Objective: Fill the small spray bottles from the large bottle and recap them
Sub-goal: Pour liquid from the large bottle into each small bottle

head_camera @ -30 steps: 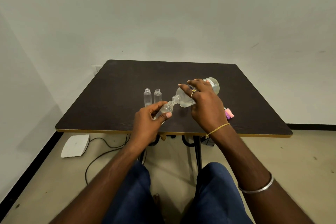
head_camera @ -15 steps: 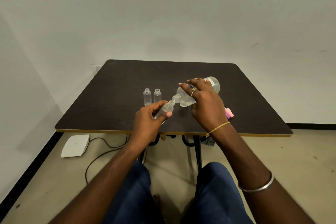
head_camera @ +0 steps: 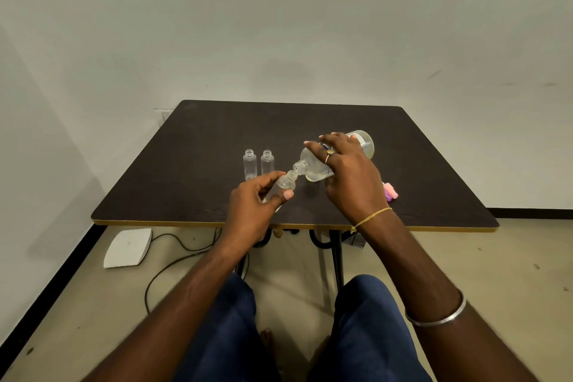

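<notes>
My right hand [head_camera: 350, 177] grips the large clear bottle [head_camera: 313, 164], tipped almost flat with its mouth pointing left and down. Its mouth meets the neck of a small clear spray bottle [head_camera: 286, 183], which my left hand [head_camera: 254, 205] holds tilted just above the dark table [head_camera: 186, 183]. Clear liquid lies in the lower side of the large bottle. Two more small bottles [head_camera: 250, 164] [head_camera: 267, 163] stand upright and uncapped to the left, side by side. Pink caps [head_camera: 390, 191] lie on the table to the right of my right wrist, partly hidden.
The table's front edge has a yellow trim [head_camera: 155, 222]. On the floor to the left lie a white flat device [head_camera: 128, 247] and a black cable [head_camera: 173, 260]. My knees in blue trousers are below the table edge. Walls close in behind and on the left.
Almost nothing has changed. Both hands stay where they were, with the large bottle tipped against the small one.
</notes>
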